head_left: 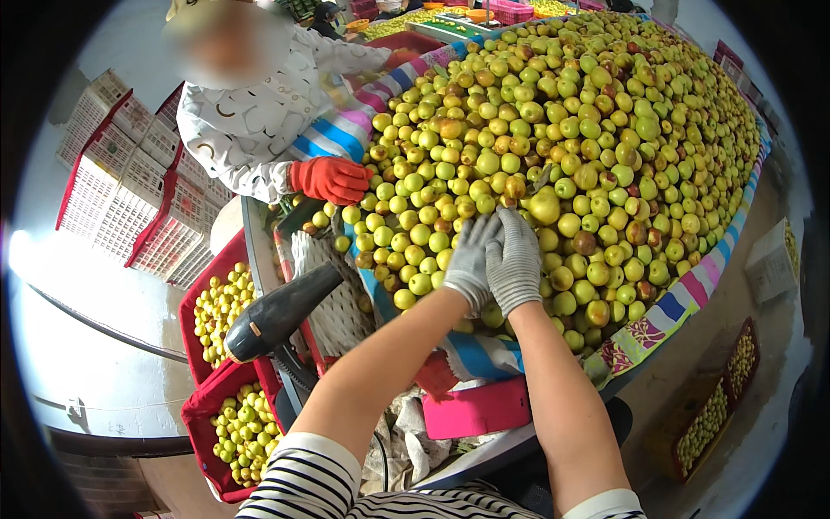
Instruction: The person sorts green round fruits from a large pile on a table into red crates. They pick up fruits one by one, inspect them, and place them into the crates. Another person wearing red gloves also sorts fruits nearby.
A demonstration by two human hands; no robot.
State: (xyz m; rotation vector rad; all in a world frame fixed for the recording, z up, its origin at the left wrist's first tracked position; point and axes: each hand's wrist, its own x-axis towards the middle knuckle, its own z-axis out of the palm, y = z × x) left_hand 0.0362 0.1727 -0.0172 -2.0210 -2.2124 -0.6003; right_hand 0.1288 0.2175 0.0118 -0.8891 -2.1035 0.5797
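Right of the black blower [281, 313], the left hand [471, 262] and right hand [517, 259] meet at the heaped fruit [586, 177], apparently sorting it, though I cannot tell their grip; picking calls for parting them.

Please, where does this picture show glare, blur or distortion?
Head view: glare on the pale wall, far left; blur over the white-clad co-worker's face; white plastic crates lean, likely fisheye distortion; left hand and right hand, in grey striped gloves, look fairly sharp.
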